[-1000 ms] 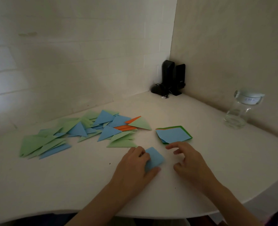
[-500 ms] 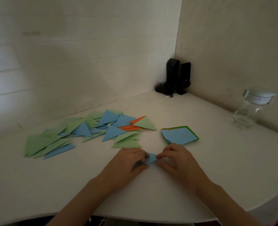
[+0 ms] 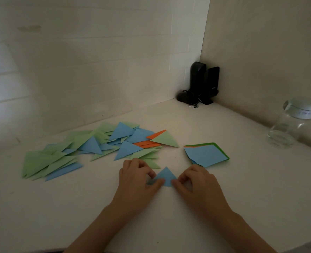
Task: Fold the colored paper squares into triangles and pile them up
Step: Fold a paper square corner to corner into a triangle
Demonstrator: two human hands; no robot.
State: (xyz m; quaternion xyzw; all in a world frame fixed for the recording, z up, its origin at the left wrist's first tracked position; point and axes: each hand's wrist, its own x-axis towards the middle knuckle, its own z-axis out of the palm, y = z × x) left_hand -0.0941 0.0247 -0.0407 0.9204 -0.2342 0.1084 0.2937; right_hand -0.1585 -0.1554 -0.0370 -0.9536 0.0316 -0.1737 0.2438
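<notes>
While both sets of fingertips are curling down onto its lower corners, the blue triangle (image 3: 164,177) is lying flat on the white table (image 3: 224,198) between the two hands; the left hand (image 3: 135,179) is pinching the paper's left corner, thumb under and fingers bent over it, and the right hand (image 3: 196,181) is pinching the right corner in the same curled way; the triangle's long folded edge is running left to right from one pinch to the other, nearest the person, while its apex is pointing away toward the wall. Going outward from this triangle, the pile of folded triangles (image 3: 100,148), green, blue and a little orange, is spreading just beyond and to the left, its nearest green piece almost touching the left hand; the stack of unfolded squares (image 3: 206,154) is sitting just beyond and to the right, close to the right hand. Judging by this, the left hand is better placed for carrying the piece over; the pile is lying on its side.
</notes>
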